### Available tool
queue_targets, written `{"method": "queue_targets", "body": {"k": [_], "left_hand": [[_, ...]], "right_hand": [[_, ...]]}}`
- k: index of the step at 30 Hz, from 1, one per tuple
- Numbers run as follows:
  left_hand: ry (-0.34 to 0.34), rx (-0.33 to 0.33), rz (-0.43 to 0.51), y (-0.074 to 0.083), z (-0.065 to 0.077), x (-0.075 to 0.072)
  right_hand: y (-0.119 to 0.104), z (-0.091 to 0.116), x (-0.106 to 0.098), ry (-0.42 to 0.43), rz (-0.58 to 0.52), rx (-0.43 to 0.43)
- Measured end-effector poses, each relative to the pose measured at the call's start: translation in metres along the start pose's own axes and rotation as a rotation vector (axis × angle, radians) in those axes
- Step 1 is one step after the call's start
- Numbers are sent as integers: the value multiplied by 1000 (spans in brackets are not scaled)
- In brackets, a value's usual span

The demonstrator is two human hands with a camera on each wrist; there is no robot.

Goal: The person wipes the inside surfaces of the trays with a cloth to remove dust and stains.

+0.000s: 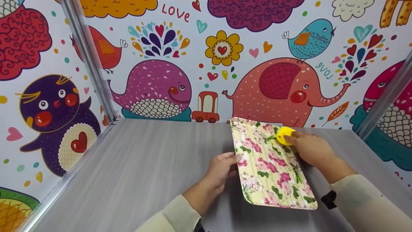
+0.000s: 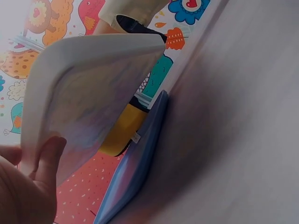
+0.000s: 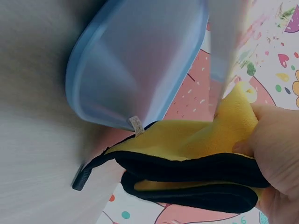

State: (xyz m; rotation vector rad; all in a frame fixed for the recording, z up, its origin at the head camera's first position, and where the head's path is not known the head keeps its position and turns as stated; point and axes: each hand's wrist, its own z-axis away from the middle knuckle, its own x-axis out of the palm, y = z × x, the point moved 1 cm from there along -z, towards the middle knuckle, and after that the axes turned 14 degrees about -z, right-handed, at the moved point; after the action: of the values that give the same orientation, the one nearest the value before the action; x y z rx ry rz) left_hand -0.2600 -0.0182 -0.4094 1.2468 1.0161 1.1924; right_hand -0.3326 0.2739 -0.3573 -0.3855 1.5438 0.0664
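Note:
My left hand grips the left edge of a tray with a pink floral pattern, thumb on the patterned face. The tray is held tilted above the table; its pale raised rim shows in the left wrist view. At the tray's upper right edge, my right hand pinches a folded yellow cloth with black trim and a small white tag. A bit of the cloth shows over the patterned face in the head view.
A blue tray lies on the grey table beyond the floral one, hidden in the head view. Walls with cartoon prints and metal corner posts bound the table at the back and sides.

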Motion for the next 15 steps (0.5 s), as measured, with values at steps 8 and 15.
{"method": "queue_targets", "body": {"k": [8,15], "left_hand": [[36,-11,-40,3,-8,-17],[89,-7,-53,4,-22,-39]], "right_hand": [[14,3,-6,49,40,28],[29,9,-15,65,-89,149]]}}
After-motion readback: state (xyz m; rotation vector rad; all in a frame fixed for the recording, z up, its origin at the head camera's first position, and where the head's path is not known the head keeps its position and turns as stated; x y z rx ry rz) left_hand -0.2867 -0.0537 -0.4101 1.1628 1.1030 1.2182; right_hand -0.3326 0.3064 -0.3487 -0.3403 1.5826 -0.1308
